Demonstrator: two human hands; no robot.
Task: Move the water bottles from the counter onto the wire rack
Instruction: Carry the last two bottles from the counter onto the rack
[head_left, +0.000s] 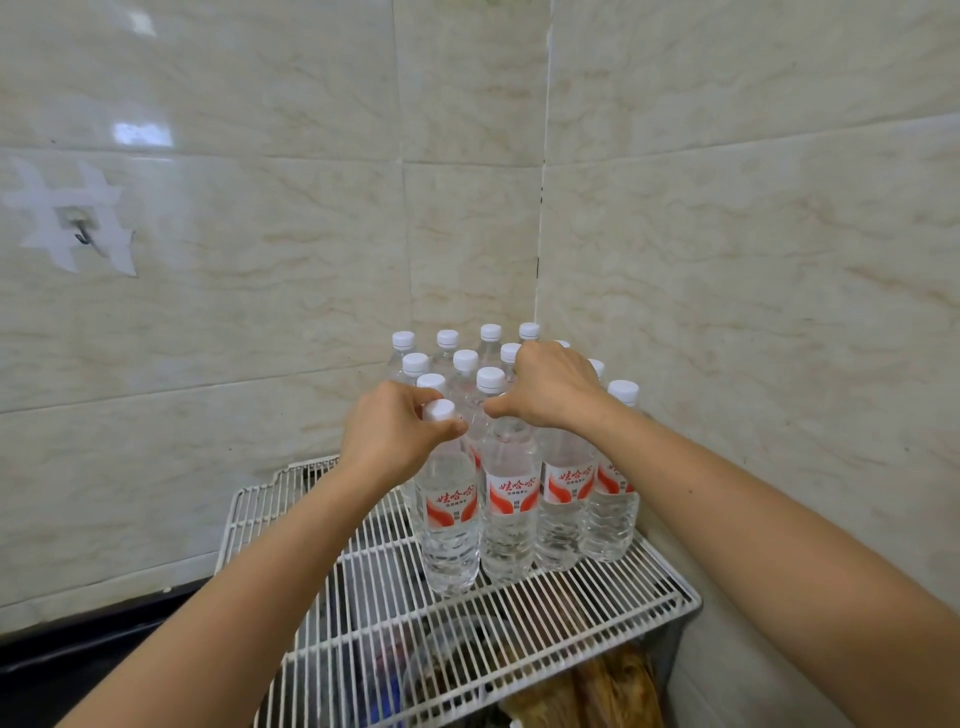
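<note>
Several clear water bottles with white caps and red-and-white labels stand upright in rows on the white wire rack (545, 613), packed into the tiled corner. My left hand (395, 436) grips the neck of the front-left bottle (449, 514), just under its cap. My right hand (550, 387) is closed over the top of the neighbouring front bottle (509, 512), hiding its cap. Both bottles stand on the rack's wires.
Beige tiled walls (727, 312) close in behind and to the right of the rack. A taped hook (83, 234) is stuck on the left wall. A dark counter edge (78, 644) runs at lower left. Bags and other items lie under the rack.
</note>
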